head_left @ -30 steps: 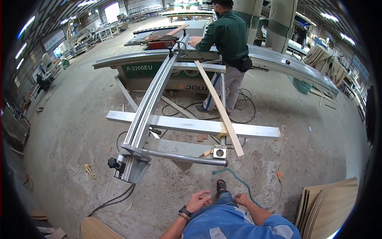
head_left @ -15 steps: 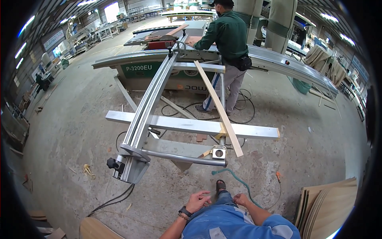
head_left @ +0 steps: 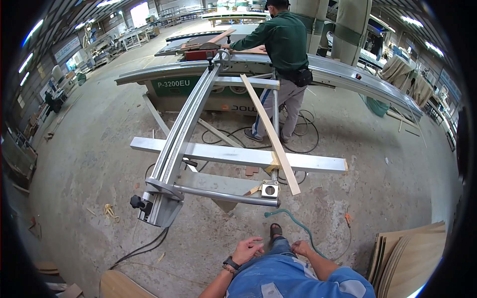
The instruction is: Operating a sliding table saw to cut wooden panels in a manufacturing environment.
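Observation:
My left hand (head_left: 247, 250) rests low in the view on my blue trousers (head_left: 278, 270), fingers loosely curled, holding nothing; a dark watch sits on its wrist. Just to its right, my right hand (head_left: 301, 248) lies on the same thigh, also empty. Ahead of me stands a large sliding table saw (head_left: 198, 89) with a long aluminium carriage rail (head_left: 185, 129). A long wooden strip (head_left: 271, 131) leans across the saw's cross beam (head_left: 238, 156). A person in a green shirt (head_left: 283, 42) works at the saw's far side, hands on a board.
A green hose (head_left: 293, 222) and black cables (head_left: 141, 248) trail over the concrete floor near my foot. Stacked plywood sheets (head_left: 407, 253) lean at the lower right. A round wooden piece (head_left: 119, 285) lies lower left. Workbenches and machines fill the far hall.

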Tool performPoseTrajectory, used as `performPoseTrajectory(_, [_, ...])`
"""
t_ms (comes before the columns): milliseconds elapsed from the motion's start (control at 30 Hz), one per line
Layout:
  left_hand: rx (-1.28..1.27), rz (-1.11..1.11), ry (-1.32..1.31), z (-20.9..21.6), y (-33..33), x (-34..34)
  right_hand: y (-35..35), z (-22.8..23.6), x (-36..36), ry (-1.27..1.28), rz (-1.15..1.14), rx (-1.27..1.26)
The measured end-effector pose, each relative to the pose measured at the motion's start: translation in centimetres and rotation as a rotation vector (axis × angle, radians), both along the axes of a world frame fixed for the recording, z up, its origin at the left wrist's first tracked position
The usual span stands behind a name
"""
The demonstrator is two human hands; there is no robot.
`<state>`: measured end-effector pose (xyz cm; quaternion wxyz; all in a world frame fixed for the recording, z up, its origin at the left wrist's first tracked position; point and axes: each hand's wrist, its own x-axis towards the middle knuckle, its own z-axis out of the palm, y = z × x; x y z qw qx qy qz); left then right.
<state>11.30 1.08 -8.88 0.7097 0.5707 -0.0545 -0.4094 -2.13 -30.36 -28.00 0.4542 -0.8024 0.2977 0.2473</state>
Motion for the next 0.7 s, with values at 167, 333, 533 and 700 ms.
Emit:
performPoseTrajectory(167, [0.015, -0.002, -0.011, 0.0, -1.4, -0.9, -1.5, -0.1, -0.8, 0.000, 0.011, 0.006])
performPoseTrajectory(333, [0.023, -0.006, -0.021, 0.2, -3.4, -1.9, -3.6, -0.5, -1.9, -0.012, 0.014, 0.010])
performPoseTrajectory(533, [0.032, -0.010, -0.021, 0.1, -6.2, -3.4, -6.3, 0.0, -3.3, -0.014, 0.003, 0.040])
performPoseTrajectory(700, [0.035, -0.008, -0.010, 0.3, -8.9, -4.7, -9.0, 0.2, -4.7, -0.017, -0.007, 0.045])
